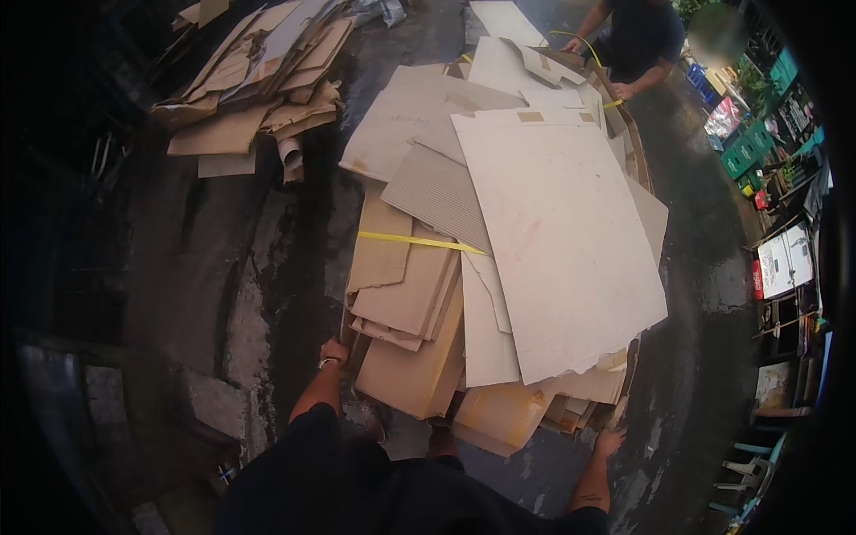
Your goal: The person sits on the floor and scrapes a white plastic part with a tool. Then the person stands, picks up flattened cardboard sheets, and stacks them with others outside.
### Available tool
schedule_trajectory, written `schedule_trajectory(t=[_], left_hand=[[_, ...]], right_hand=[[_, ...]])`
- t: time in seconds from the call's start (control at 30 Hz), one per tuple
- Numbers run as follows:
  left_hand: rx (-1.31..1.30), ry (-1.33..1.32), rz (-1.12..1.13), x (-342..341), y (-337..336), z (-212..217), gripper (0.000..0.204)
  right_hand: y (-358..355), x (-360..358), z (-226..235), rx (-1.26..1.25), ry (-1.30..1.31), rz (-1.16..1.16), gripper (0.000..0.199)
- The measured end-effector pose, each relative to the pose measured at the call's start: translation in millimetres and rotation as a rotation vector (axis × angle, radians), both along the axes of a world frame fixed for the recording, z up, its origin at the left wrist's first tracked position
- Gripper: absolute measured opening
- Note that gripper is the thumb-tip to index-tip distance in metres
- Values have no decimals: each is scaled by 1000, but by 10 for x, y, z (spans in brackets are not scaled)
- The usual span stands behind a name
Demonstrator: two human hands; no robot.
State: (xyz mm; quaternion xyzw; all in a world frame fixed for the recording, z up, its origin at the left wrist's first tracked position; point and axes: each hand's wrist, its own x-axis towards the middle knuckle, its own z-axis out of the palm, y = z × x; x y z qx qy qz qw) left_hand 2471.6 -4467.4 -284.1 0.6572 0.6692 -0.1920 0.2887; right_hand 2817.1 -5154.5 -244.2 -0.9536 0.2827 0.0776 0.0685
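A big stack of flattened cardboard lies in front of me, with a large pale cardboard sheet (562, 241) slanting across its top. My left hand (333, 350) is closed at the near left edge of the stack, beside brown folded cardboard (406, 370); its fingertips are partly hidden. At the near right corner, my right hand (610, 440) is closed on the cardboard edge (584, 385) low down. A yellow strap (419, 241) runs over the left side of the stack and disappears under the pale sheets.
Across the stack, another person (646, 40) has both hands at its far right edge, near more yellow strap (575, 36). A second cardboard pile (227, 125) lies at far left on wet dark ground (192, 232). Green crates (747, 150) and a stool (749, 473) line the right.
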Motion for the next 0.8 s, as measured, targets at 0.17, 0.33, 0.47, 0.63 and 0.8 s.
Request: schedule_trajectory(t=[0.17, 0.33, 0.47, 0.63, 0.8], left_hand=[[-149, -175, 22, -632, 289, 106, 50], [-324, -351, 107, -2263, 604, -40, 41], [-429, -454, 238, -3877, 830, -18, 40], [-266, -366, 460, -6010, 1270, 195, 36], [-47, -411, 687, -7133, 1989, 294, 28]], right_hand=[[-17, -1006, -39, -157, 216, 19, 61], [1485, -2293, -111, 297, 440, 92, 41], [3013, -3342, 26, 634, 659, 243, 35], [4654, -4180, 348, 745, 854, 389, 30], [6217, -4527, 211, 767, 835, 447, 31]])
